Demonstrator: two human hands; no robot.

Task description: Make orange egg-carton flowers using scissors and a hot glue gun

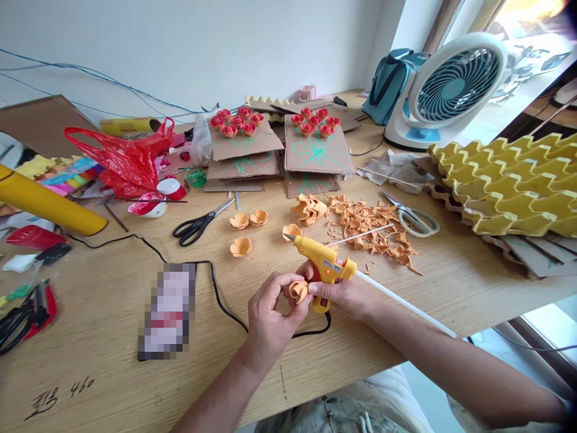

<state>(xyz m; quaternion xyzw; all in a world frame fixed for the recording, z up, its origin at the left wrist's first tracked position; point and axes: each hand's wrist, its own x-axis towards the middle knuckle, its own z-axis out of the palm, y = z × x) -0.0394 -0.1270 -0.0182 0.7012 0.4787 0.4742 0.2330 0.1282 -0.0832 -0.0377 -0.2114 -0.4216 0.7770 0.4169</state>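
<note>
My left hand (270, 313) pinches a small orange paper flower piece (298, 291) just above the table's front edge. My right hand (342, 294) grips the handle of a yellow hot glue gun (322, 260), whose nozzle points up and left; a white glue stick (406, 304) juts from its back. The thumb of that hand also touches the flower piece. Other orange paper flowers (249, 220) lie on the wooden table (112, 300) beyond my hands, and one more flower (292, 231) sits by the gun's nozzle.
A heap of orange cut scraps (374, 231) and grey scissors (412, 218) lie to the right; black scissors (198, 225) to the left. Cardboard sheets with red flowers (238, 120) stand behind. Yellow egg trays (509, 180), a fan (451, 84), a red bag (121, 159) and the gun's black cord (216, 288) surround.
</note>
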